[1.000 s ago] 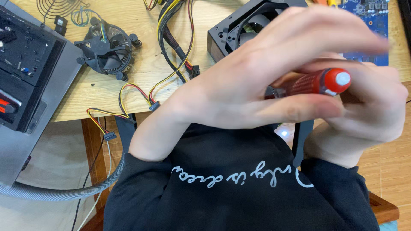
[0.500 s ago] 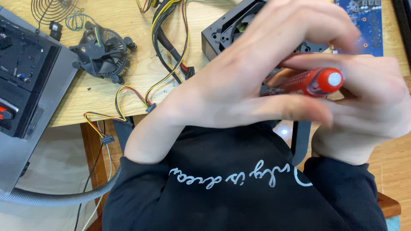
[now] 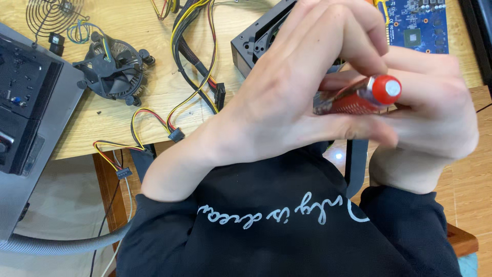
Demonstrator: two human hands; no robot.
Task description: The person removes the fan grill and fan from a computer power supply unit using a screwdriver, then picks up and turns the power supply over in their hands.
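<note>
A screwdriver with a clear red handle [image 3: 359, 97] lies sideways between both my hands, close to the camera, its red cap pointing right. My left hand [image 3: 287, 97] wraps over the handle from the left, thumb under it. My right hand [image 3: 430, 123] cups the handle from the right and below. The shaft and tip are hidden behind my left hand. Just behind the hands stands a black metal power supply box [image 3: 256, 41] on the wooden table [image 3: 154, 92]; most of it is covered by my fingers.
A round black cooler fan [image 3: 114, 72] and a wire fan grille [image 3: 54, 15] lie at the left. Bundled yellow, red and black cables [image 3: 195, 61] trail over the table edge. A grey computer case [image 3: 31, 113] sits far left, a blue circuit board [image 3: 415, 25] at top right.
The view has shifted down and right, so the table things sit lower in the frame. Both hands stay closed on the screwdriver, whose cap has risen a little.
</note>
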